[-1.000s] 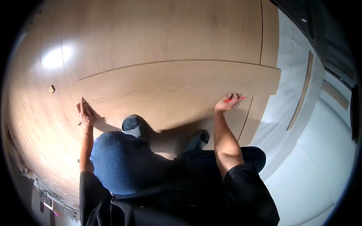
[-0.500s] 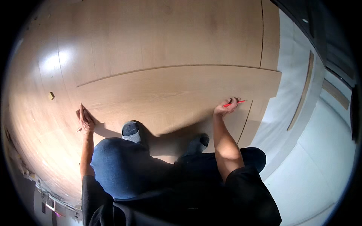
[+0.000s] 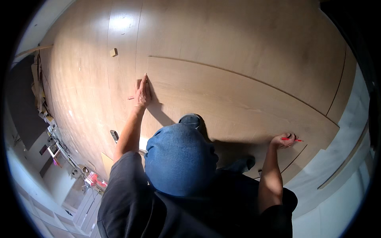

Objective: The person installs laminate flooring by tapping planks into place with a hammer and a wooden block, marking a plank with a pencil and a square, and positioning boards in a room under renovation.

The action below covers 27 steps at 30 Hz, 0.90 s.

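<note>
A long light-wood floor plank [image 3: 238,107] lies over the laid floor in front of me, slanting down to the right. At its left end rests my left hand [image 3: 141,95], a finger stretched along the plank's short edge. A small brown patch beside that finger is too unclear to name. My right hand [image 3: 282,141] is closed round a red pencil [image 3: 293,139] near the plank's right end, the pencil's tip pointing right. My knee, in blue jeans, and my feet in slippers are close to the plank's near side.
A small wood block [image 3: 114,52] sits on the floor beyond my left hand. A small dark tool [image 3: 114,135] lies by my left forearm. Pale underlay [image 3: 354,107] and a narrow wood strip [image 3: 344,160] are at the right. Scraps and tools line the left side.
The view has swung left, so the plank and both hands appear farther right. Both hands keep their places on the plank, and the pencil stays in my right hand.
</note>
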### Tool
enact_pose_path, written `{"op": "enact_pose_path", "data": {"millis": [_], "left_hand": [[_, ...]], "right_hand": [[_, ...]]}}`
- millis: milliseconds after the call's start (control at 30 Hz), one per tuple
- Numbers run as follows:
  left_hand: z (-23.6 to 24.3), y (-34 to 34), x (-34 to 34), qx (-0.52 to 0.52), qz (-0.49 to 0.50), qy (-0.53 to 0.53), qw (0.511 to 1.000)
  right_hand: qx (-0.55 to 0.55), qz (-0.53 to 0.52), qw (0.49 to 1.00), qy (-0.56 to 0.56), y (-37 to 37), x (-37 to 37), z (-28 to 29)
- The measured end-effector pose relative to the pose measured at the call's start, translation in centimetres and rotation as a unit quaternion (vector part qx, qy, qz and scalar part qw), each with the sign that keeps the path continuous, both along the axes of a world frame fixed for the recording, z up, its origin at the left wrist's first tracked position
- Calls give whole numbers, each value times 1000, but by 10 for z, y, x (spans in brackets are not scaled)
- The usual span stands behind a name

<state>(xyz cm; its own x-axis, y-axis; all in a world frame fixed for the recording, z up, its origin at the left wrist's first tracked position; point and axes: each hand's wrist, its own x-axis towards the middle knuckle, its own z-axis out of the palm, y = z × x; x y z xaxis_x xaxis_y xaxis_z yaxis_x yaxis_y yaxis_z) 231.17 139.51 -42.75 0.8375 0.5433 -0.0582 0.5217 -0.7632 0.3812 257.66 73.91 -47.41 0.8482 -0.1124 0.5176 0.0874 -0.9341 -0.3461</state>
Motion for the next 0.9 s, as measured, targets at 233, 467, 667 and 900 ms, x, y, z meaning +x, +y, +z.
{"op": "enact_pose_path", "data": {"millis": [233, 467, 667, 900], "left_hand": [[-2, -4, 9, 0, 28, 1, 1000], [1, -11, 9, -14, 41, 28, 999], [0, -11, 5, -2, 33, 8, 999], [3, -12, 10, -35, 27, -4, 999]], "right_hand": [[11, 25, 1000, -14, -11, 2, -4], [-71, -21, 997, -32, 7, 0, 15], [70, 15, 997, 3, -3, 1, 7], [55, 67, 996, -33, -6, 5, 8]]}}
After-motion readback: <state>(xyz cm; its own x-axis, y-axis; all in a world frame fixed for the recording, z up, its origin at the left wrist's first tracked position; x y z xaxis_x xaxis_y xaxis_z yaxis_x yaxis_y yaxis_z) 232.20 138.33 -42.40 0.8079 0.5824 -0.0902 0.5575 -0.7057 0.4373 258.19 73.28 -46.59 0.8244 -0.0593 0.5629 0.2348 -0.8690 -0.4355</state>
